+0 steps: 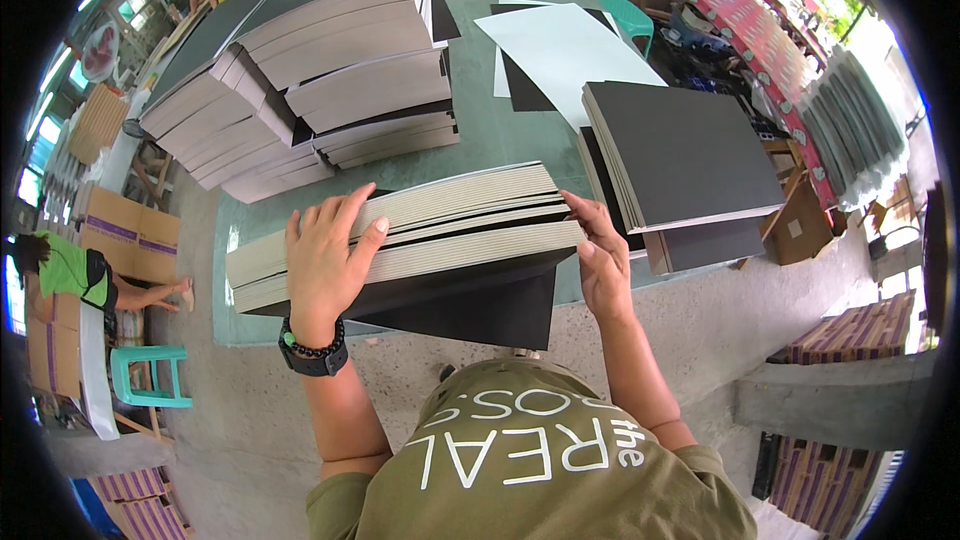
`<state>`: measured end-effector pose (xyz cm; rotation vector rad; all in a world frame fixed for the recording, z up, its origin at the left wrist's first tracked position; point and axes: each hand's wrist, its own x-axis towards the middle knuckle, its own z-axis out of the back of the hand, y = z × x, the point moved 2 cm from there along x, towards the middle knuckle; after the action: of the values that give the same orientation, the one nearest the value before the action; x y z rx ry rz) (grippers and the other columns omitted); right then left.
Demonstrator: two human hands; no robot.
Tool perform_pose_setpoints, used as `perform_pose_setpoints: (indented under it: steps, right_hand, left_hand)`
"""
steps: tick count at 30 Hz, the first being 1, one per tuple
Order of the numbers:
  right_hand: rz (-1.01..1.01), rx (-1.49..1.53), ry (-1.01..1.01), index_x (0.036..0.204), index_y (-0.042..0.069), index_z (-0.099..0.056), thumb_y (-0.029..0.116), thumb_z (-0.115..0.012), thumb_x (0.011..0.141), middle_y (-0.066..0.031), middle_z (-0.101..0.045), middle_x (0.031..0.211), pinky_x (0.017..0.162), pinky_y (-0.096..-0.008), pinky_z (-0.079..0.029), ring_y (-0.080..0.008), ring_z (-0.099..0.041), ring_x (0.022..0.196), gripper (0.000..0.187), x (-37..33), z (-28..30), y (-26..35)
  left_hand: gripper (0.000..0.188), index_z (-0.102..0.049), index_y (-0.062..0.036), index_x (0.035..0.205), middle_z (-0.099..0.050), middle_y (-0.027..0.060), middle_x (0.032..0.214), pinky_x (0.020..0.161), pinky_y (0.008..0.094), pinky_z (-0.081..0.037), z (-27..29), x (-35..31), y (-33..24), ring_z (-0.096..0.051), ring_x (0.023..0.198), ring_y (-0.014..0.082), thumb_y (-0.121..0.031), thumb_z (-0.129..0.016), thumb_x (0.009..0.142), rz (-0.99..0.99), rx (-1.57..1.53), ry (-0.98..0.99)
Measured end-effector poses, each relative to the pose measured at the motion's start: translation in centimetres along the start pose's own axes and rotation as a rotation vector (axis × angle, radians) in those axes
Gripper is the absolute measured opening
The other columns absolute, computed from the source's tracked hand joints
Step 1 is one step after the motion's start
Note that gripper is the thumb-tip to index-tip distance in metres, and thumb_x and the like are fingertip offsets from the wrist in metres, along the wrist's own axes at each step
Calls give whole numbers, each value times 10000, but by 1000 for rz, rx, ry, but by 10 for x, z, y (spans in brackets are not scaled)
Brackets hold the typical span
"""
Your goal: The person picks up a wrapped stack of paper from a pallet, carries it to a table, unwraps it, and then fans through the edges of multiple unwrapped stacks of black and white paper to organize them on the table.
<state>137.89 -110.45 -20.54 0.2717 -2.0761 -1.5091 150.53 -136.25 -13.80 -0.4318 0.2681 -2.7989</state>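
A thick stack of black boards with cream edges [460,225] is tilted up at the near side of the green table [500,145], its edges facing up. My left hand [335,255] lies over the left part of the stack, fingers across the top and thumb pressed along the edges. At the stack's right end, my right hand [603,265] holds the corner between thumb and fingers. Dark gaps split the stack into several layers. A black sheet or board [490,310] hangs below it toward me. The stack's underside is hidden.
Tall piles of similar boards [345,35] stand at the far left of the table. To the right is a black-topped board pile [690,155], with white sheets [570,45] beyond it. A person [65,270] bends by cardboard boxes [130,230], near a green stool [150,375].
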Motion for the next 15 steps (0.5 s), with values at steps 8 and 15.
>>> perform_pose_setpoints:
  steps: [8, 15]
  right_hand:
    - [35, -94, -62, 1057, 13, -497, 155, -620, 716, -72, -448, 1082, 893, -287, -337, -160, -432, 983, 389, -2, -7, -4]
    - [43, -69, -30, 1288, 9, -425, 250, -539, 779, -70, -462, 1021, 874, -276, -326, -149, -425, 954, 574, 3, -13, -4]
  left_hand:
    - [375, -484, -192, 1254, -538, 35, 1085, 1015, 514, -241, -4, 2, 6, -477, 1032, 252, -364, -360, 944, 3, 41, 45]
    - [377, -475, -195, 1263, -535, 31, 1072, 1013, 520, -246, -8, -1, 5, -475, 1032, 250, -364, -367, 943, -6, 37, 19]
